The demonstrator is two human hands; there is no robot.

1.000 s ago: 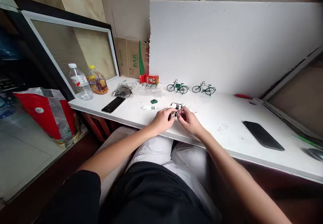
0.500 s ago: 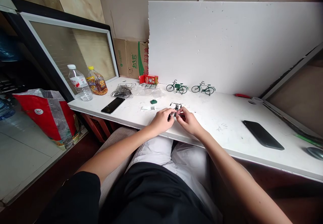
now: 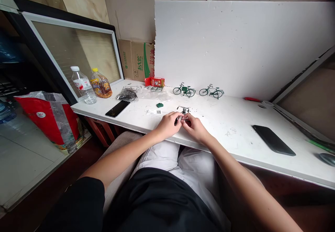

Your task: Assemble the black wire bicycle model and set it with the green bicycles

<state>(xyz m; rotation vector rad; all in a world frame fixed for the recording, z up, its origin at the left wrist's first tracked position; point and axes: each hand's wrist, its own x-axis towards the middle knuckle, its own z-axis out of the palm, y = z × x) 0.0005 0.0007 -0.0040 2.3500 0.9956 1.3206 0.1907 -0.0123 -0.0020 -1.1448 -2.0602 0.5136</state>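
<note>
A small black model bicycle [image 3: 185, 110] with silver handlebars is between my hands, close to the table's front edge. My left hand [image 3: 170, 124] is closed on it from the left, thumb and forefinger at its near end. From the right, my right hand [image 3: 194, 126] pinches the same model with its fingertips. Much of the frame and wheels is hidden behind my fingers. Beyond my hands lie a small green plastic piece [image 3: 159, 105] and a white label [image 3: 153, 112] with a printed code.
Two green model bicycles [image 3: 184, 90] [image 3: 211, 91] stand at the back before a white board [image 3: 235, 43]. On the left are a phone [image 3: 117, 109], bagged black parts [image 3: 127, 94], a red box [image 3: 155, 82] and two bottles [image 3: 84, 85] [image 3: 101, 83]. A black phone [image 3: 273, 140] lies right.
My right fingers have shifted slightly on the model bicycle, which has moved a little to the right. My left hand stays nearly still.
</note>
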